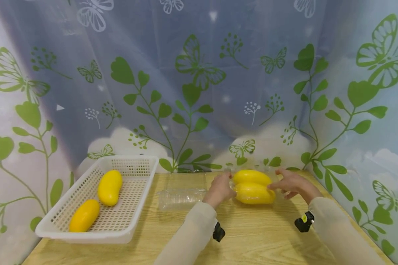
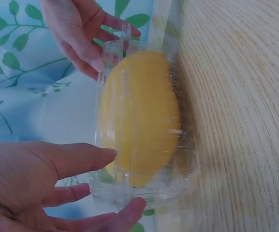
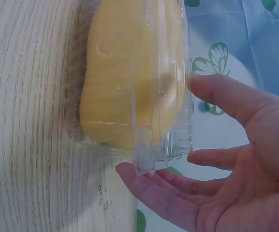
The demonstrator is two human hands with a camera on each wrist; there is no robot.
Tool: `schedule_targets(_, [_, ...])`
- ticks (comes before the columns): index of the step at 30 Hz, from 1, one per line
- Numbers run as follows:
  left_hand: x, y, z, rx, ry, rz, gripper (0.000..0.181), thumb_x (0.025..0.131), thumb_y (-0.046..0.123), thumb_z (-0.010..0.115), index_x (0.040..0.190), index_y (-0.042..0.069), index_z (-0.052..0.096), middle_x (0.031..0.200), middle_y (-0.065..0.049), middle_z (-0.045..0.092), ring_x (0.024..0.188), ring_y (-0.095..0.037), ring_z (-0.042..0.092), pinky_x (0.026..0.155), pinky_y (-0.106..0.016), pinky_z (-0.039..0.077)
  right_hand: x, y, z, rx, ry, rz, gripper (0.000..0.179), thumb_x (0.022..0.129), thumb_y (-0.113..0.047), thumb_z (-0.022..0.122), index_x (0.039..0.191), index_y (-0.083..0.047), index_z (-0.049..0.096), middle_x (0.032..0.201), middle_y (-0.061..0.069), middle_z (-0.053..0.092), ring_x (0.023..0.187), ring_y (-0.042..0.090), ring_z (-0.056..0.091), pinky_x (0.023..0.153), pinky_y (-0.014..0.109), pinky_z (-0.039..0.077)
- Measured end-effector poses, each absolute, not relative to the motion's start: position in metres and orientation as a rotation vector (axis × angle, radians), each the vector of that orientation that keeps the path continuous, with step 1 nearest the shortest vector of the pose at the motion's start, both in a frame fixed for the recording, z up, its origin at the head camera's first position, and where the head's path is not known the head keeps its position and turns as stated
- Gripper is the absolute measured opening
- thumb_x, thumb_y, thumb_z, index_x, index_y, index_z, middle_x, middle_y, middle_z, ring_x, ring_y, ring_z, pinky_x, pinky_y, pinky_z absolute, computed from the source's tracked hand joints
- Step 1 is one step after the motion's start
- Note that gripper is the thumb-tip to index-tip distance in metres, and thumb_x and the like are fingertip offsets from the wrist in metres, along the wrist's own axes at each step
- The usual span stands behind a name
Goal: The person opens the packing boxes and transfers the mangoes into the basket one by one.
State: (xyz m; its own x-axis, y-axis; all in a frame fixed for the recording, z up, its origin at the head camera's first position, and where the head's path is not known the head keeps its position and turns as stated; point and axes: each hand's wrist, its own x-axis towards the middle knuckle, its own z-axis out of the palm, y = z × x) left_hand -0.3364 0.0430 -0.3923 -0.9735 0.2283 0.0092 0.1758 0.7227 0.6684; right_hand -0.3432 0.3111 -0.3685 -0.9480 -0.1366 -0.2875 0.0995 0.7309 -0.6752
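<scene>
Two yellow mangoes (image 1: 252,177) lie side by side inside a clear plastic clamshell box (image 2: 170,188) on the table, its lid down over them. At the box's left end is my left hand (image 1: 220,189), its thumb against the lid edge and its fingertips at the corner. My right hand (image 1: 293,184) holds the opposite end in much the same way. In the right wrist view the thumb (image 3: 212,89) meets the lid's side and a fingertip touches the corner tab. Contact under the box is hidden.
Left of the hands sits another clear plastic box (image 1: 180,200), with its lid raised. A white perforated basket (image 1: 137,209) stands at the table's left, with two loose mangoes (image 1: 110,187) in it. A patterned curtain (image 1: 202,110) hangs behind the wooden table (image 1: 252,235).
</scene>
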Motion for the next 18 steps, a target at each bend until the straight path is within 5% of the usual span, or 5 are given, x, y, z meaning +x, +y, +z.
schedule_targets(4, [-0.331, 0.043, -0.391, 0.31, 2.849, 1.085, 0.062, 0.085, 0.01, 0.083, 0.141, 0.008, 0.057, 0.141, -0.016, 0.061, 0.13, -0.037, 0.056, 0.102, -0.05, 0.054, -0.341, 0.31, -0.367, -0.053, 2.617, -1.023, 0.1, 0.094, -0.034, 0.075, 0.159, 0.008, 0.012, 0.141, 0.039, 0.047, 0.11, 0.042, 0.062, 0.074, 0.04, 0.064])
schedule_targets(11, [-0.326, 0.039, -0.39, 0.326, 2.894, 1.048, 0.062, 0.081, 0.01, 0.087, 0.136, 0.005, 0.059, 0.135, -0.017, 0.062, 0.124, -0.037, 0.058, 0.103, -0.05, 0.054, -0.339, 0.309, -0.368, -0.074, 2.615, -0.994, 0.102, 0.092, -0.034, 0.078, 0.158, 0.01, 0.012, 0.151, 0.045, 0.029, 0.112, 0.048, 0.063, 0.075, 0.043, 0.064])
schedule_targets(18, [-0.315, 0.035, -0.389, 0.333, 2.888, 1.047, 0.064, 0.079, 0.011, 0.088, 0.135, 0.005, 0.059, 0.134, -0.016, 0.062, 0.123, -0.036, 0.058, 0.102, -0.051, 0.054, -0.332, 0.306, -0.366, -0.142, 2.605, -1.001, 0.099, 0.093, -0.03, 0.077, 0.155, 0.012, 0.013, 0.143, 0.05, 0.038, 0.115, 0.057, 0.061, 0.077, 0.047, 0.064])
